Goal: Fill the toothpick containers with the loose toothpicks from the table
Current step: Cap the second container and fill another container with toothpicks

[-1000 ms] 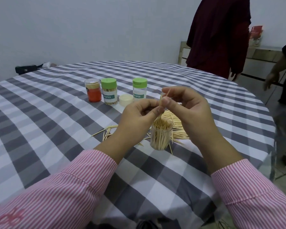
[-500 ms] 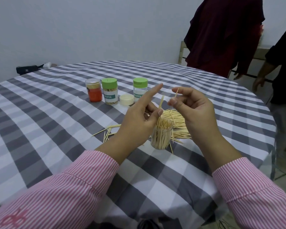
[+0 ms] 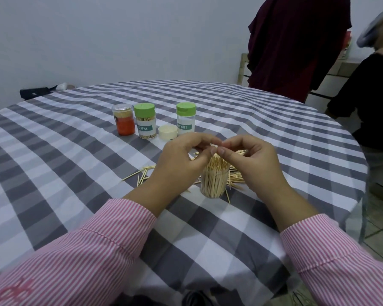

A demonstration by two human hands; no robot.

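An open clear container (image 3: 213, 183) packed with upright toothpicks stands on the checked tablecloth (image 3: 64, 164). My left hand (image 3: 177, 166) and my right hand (image 3: 254, 166) meet just above its mouth. Their thumbs and fingertips are pinched together on the tops of toothpicks going into the container, and the fingers hide most of the sticks. Loose toothpicks (image 3: 238, 176) lie in a pile behind and to the right of the container. A few more loose toothpicks (image 3: 139, 173) lie scattered to the left of my left hand.
Behind my hands stand an orange-labelled container (image 3: 123, 120), two green-lidded containers (image 3: 145, 122) (image 3: 185, 119) and a loose cream lid (image 3: 168, 132). A black bag (image 3: 34, 92) lies at the far left edge. Two people (image 3: 296, 47) (image 3: 367, 96) stand beyond the table's right side.
Both hands have come down and together from holding toothpicks apart in the air to the container's mouth. The person in black at the right has stepped nearer.
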